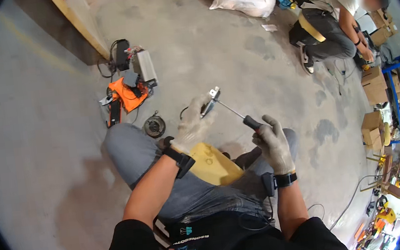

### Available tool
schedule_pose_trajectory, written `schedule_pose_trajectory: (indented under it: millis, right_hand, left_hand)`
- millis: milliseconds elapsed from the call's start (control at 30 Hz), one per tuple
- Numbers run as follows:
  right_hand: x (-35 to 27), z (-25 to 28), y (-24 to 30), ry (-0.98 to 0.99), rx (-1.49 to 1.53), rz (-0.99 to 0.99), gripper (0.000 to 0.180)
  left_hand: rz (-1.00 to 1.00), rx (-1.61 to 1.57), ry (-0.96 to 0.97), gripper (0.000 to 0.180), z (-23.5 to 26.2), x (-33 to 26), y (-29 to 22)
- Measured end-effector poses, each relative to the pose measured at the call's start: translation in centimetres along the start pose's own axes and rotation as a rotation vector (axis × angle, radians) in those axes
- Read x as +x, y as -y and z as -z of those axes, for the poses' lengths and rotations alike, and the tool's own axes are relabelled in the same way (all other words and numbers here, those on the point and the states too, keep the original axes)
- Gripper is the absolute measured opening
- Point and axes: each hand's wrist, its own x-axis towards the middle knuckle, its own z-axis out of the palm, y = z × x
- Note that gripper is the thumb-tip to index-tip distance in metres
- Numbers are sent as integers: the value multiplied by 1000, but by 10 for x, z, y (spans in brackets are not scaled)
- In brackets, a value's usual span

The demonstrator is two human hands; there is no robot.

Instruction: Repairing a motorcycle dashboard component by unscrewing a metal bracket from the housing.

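My left hand [192, 126], in a pale work glove, is closed round a small part [213, 95] with a bright metal end and a darker body; its exact kind I cannot make out. A screwdriver [251, 123] with a black and red handle lies in my right hand [273, 147], also gloved. Its long thin shaft slants up and left toward the metal end of the part. Whether the tip touches or sits just beside it I cannot tell. A dark cord curves out by the left hand. Both hands are held above the floor, beyond my knees.
A yellow plastic seat [214, 165] shows between my legs. Left of my hands lie a round dark disc-shaped part [154, 125], an orange cloth [130, 94] with tools, and a silver box [146, 67]. Another person [333, 21] crouches far right, near cardboard boxes [374, 86] and blue shelving.
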Motion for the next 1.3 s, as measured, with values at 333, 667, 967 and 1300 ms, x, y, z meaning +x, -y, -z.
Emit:
schedule_pose_trajectory:
  millis: [333,667,967,1300]
  right_hand:
    - [14,5,-10,39,146,28,41]
    - [17,20,-10,116,64,-102,47]
    - [21,26,11,271,81,-331,44]
    - [11,4,0,-3,190,-129,37]
  left_hand:
    - [39,-76,-44,57,-2,8,18]
    - [2,-74,-54,58,-2,4,13]
    - [43,-29,-16,59,0,8,22]
    - [57,9,-79,50,-3,6,19]
